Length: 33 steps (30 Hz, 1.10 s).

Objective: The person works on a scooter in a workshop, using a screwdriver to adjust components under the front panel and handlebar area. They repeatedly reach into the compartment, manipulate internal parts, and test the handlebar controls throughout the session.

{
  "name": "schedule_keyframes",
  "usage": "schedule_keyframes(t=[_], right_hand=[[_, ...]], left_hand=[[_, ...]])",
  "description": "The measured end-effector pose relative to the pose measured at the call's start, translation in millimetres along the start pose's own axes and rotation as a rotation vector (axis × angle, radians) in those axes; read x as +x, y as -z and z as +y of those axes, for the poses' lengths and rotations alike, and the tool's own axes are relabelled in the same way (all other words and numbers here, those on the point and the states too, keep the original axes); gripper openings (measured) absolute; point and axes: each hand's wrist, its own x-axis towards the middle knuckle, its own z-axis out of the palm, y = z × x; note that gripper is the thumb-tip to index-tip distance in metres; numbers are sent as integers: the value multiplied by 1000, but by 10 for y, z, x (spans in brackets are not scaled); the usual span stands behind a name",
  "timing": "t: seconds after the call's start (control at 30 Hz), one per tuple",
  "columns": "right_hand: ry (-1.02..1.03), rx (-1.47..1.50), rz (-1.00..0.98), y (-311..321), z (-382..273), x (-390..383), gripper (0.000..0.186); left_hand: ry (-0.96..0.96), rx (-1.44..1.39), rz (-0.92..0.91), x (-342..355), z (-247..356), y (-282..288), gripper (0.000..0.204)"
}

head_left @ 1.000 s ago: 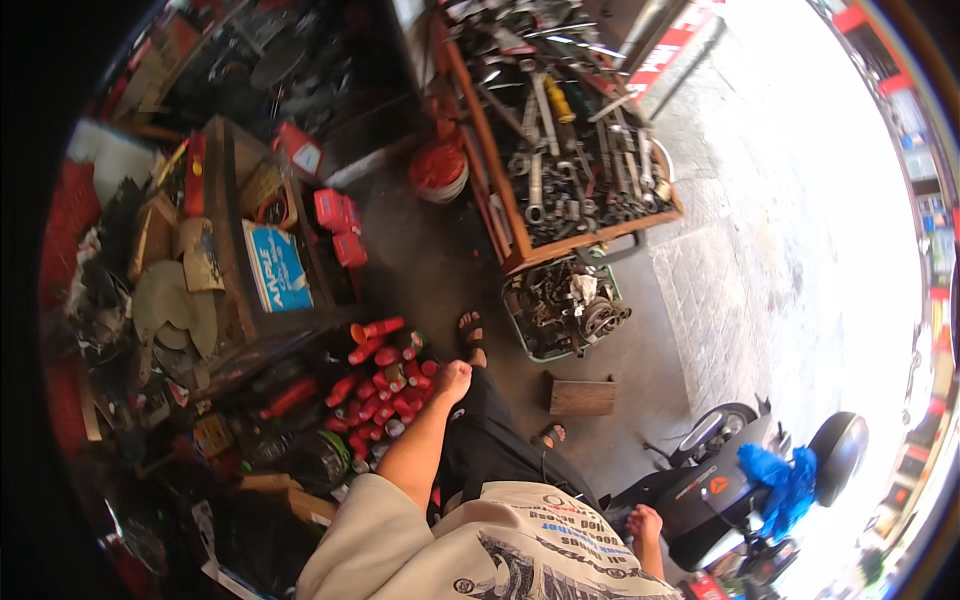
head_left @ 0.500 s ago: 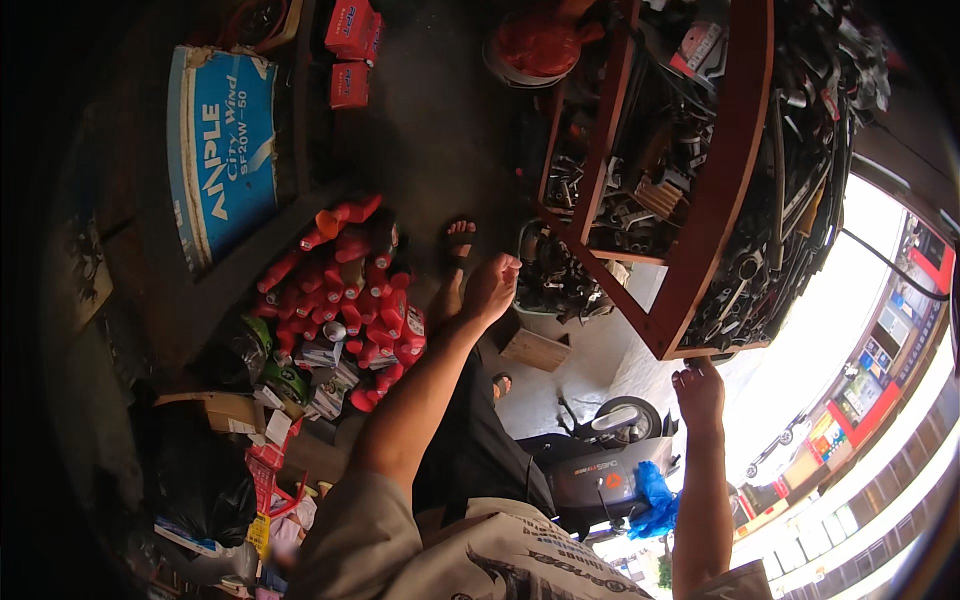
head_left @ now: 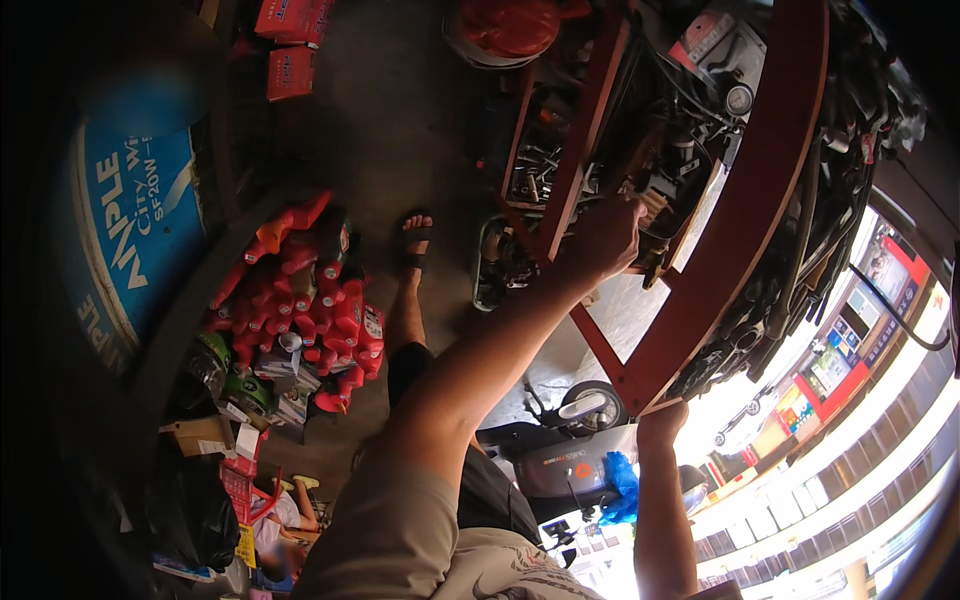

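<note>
Since the frame half a second earlier, the left hand [head_left: 612,240] has been carried rightward and up, from over the floor to the lower shelf of a tall red-brown tool rack, apparently wooden [head_left: 730,245], while the right hand [head_left: 661,425] has been kept near its lower corner.

At far left, a curved blue panel [head_left: 125,215] is printed with large white lettering. Pale print is also borne by small red cardboard boxes [head_left: 290,72] at upper left. Below them, glossy red plastic bottles [head_left: 290,310] are heaped, their labels too small to be read. At lower centre, an orange mark and small lettering are carried by a grey scooter [head_left: 560,475].

Right of centre, a ribbed tan block [head_left: 655,208] is seen on the shelf, right at the left hand's fingertips; whether it is pinched cannot be told. It is judged stiff and fairly light, perhaps slick with oil, and best held across its ridged sides. The rack's corner is met by the right hand, whose fingers are hidden, so their grip cannot be told. Under its loose metal tools [head_left: 765,310], the rack would probably feel heavy and rigid, best grasped by its bare edge.
</note>
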Motion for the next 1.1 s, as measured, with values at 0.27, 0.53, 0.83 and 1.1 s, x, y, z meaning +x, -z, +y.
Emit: schedule_keyframes(t=[0.27,0.53,0.83,1.1], right_hand=[[215,-414,60,-51,-24,-100,31],[17,-101,52,3,-49,-107,52],[-137,-3,4,198,34,-123,46],[17,-434,-74,461,153,-101,44]], left_hand=[[-63,345,-114,732,-59,-662,17],[-344,674,-77,812,-302,-834,17],[-373,574,130,755,-403,-871,13],[-496,714,-85,749,-383,-1117,13]])
